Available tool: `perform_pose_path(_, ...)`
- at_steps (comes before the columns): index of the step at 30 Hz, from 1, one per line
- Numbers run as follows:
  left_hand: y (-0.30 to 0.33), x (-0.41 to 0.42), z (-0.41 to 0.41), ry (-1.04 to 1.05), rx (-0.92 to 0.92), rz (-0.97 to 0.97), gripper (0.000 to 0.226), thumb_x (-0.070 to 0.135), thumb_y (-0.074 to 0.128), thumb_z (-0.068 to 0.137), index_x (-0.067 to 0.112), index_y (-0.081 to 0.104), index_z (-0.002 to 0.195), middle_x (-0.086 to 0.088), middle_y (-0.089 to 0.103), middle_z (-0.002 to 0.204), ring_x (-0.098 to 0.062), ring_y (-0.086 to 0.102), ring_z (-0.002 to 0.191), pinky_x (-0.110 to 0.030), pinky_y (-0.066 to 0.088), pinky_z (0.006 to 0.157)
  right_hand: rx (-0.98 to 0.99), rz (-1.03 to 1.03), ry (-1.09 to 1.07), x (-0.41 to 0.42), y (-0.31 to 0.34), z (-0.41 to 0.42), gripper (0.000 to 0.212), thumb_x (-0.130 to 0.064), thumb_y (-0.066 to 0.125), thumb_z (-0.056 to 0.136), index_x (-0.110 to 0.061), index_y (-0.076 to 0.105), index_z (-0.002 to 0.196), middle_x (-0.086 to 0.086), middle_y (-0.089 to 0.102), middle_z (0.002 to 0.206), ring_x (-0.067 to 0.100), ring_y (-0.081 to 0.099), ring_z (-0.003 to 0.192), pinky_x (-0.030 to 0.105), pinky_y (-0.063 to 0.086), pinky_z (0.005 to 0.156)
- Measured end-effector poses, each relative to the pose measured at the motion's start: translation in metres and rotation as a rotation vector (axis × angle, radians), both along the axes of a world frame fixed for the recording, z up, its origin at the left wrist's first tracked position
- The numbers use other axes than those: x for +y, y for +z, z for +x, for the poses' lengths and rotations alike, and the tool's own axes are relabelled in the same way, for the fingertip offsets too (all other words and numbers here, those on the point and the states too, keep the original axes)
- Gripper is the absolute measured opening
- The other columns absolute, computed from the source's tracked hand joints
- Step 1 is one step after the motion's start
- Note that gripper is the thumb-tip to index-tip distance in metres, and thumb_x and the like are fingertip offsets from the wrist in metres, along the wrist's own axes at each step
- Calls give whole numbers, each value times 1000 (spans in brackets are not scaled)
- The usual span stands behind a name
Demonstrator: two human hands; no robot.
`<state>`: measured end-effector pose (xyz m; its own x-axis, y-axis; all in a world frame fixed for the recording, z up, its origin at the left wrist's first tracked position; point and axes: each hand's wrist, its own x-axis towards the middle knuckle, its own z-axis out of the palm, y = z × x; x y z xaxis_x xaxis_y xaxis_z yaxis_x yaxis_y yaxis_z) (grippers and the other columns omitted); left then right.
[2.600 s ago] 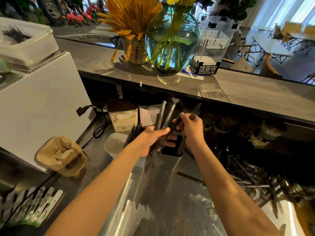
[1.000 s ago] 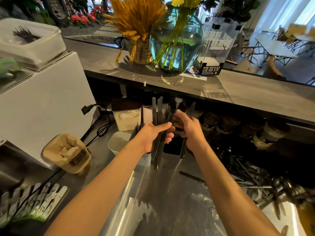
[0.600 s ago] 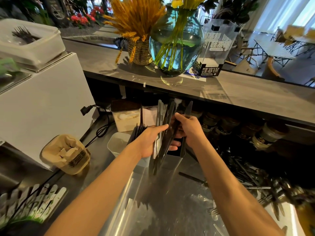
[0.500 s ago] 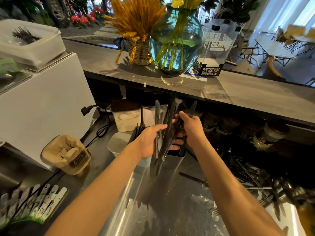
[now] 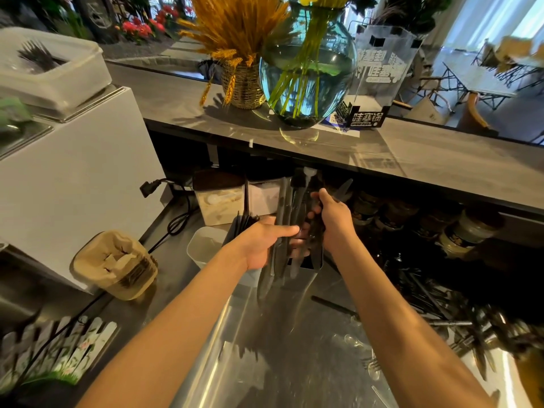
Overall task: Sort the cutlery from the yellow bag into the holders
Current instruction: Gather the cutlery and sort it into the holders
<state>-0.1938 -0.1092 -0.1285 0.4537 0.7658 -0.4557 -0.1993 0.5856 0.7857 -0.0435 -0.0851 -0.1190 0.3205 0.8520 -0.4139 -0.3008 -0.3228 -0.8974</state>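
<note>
Cutlery point(image 5: 287, 219) bundle gripped by left hand point(image 5: 265, 245) and right hand point(image 5: 332, 222), above steel counter point(image 5: 265, 363), glass vase point(image 5: 306, 75) on grey ledge point(image 5: 441, 154)

The long dark cutlery bunch point(image 5: 290, 219) is blurry, so I cannot tell knives from forks. The left hand point(image 5: 263, 242) hides much of the shiny metal square holder point(image 5: 313, 265). The messy pile of dark cutlery point(image 5: 459, 325) runs off the right edge, too smeared to sort out.
</note>
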Motion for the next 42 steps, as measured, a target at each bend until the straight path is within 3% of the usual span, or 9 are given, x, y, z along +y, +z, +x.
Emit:
perform_pose_path(5, 1, 7, -9, -27, -122, -2, 23, 4, 46, 103, -1, 61, 120, -17, 72, 102, -28, 73, 86, -37, 62, 73, 123, 36, -49, 4, 5, 17, 30, -36, 52, 104, -12, 67, 99, -1, 49, 63, 9, 47, 48, 31, 57, 60)
perform_pose_path(8, 1, 8, -9, -51, -36, 51, 20, 12, 49, 104, 5, 61, 117, -6, 65, 84, -16, 61, 62, -29, 55, 56, -13, 8, 157, 5, 8, 22, 35, -45, 54, 101, -13, 67, 105, -6, 36, 58, 7, 33, 43, 22, 35, 42)
perform_pose_path(10, 1, 7, -6, -83, -6, 84, 18, 16, 50, 104, 6, 59, 115, -3, 59, 78, -11, 49, 54, -24, 45, 48, -89, -37, 340, 3, 12, 18, 37, -53, 60, 94, -16, 66, 92, -6, 37, 57, 7, 30, 42, 20, 25, 39)
perform_pose_path(13, 2, 3, 2, -214, -53, 78, 16, 18, 47, 105, 5, 55, 109, -3, 52, 75, -8, 39, 51, -19, 35, 44, -192, -17, 542, -2, 14, 10, 47, -55, 64, 90, -8, 67, 91, -1, 47, 53, 9, 39, 40, 19, 26, 39)
perform_pose_path(20, 6, 1, 4, -355, -68, 17, 17, 19, 49, 103, 7, 56, 93, -2, 50, 68, -5, 41, 49, -15, 37, 44, -199, 141, 541, -9, 17, 7, 35, -33, 58, 100, -11, 67, 75, 5, 70, 73, 12, 58, 51, 17, 34, 41)
perform_pose_path(26, 8, -3, 6, -290, -97, -9, 25, 27, 51, 101, 4, 61, 105, -6, 59, 73, -16, 58, 59, -32, 56, 62, -262, 173, 361, -9, 17, 3, 36, -29, 58, 101, -10, 63, 70, -1, 62, 56, 14, 47, 40, 21, 31, 36)
perform_pose_path(33, -3, -6, -13, -349, -52, 77, 59, 54, 34, 102, 7, 58, 128, -10, 66, 94, -24, 64, 72, -36, 57, 66, -203, 187, 67, -4, 17, 14, 23, -30, 61, 99, -11, 65, 86, -4, 65, 61, 9, 63, 53, 18, 44, 44)
perform_pose_path(38, -19, -8, -7, 5, -107, -36, 47, 47, 50, 94, 10, 64, 120, -12, 70, 101, -25, 70, 80, -34, 59, 62, -136, 217, -153, -2, 9, 17, 21, -31, 63, 97, -16, 63, 82, -6, 66, 63, 21, 64, 70, 38, 50, 70)
perform_pose_path(42, -20, -15, 18, 257, 42, 33, 27, 36, 64, 93, 12, 72, 101, -9, 76, 99, -22, 74, 90, -37, 59, 76, 15, 173, -337, -3, 8, 10, 15, -26, 64, 96, -17, 55, 90, 0, 59, 79, 13, 58, 72, 32, 46, 73)
